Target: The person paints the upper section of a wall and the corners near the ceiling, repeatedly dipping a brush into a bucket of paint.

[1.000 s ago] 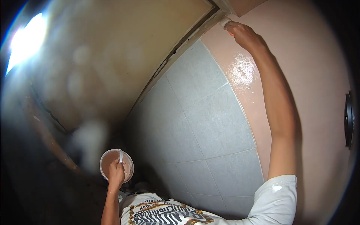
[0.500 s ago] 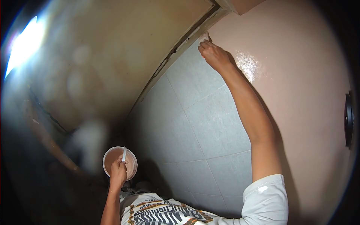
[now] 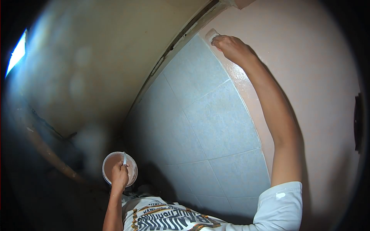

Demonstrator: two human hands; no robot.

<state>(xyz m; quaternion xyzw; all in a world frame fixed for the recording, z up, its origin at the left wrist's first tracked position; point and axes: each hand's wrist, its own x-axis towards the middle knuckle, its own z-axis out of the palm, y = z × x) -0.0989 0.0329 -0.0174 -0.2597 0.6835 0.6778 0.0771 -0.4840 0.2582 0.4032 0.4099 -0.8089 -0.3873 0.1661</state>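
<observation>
My left hand [image 3: 120, 176] is closed around the white handle [image 3: 125, 157] of a paint bucket [image 3: 133, 175], low in the view. Pinkish paint [image 3: 111, 162] shows inside, partly covered by the hand. High up, my right hand [image 3: 233, 49] grips a paintbrush [image 3: 211, 35], whose handle is mostly hidden by the fingers. The bristles rest on the pink wall [image 3: 308, 81], just above the top corner of the blue-grey tiles [image 3: 221, 119]. Wet-looking paint shines below that hand, along the tile edge.
A door-like beige panel [image 3: 127, 46] and its dark-gapped frame [image 3: 169, 48] border the tiles on the left. Bright light [image 3: 17, 52] enters at the far left. A dark round object [image 3: 358, 123] is on the wall at the right edge.
My right hand and the brush have shifted slightly right, away from the frame edge and onto the pink strip. The bucket stays in my left hand; the view has tilted a little.
</observation>
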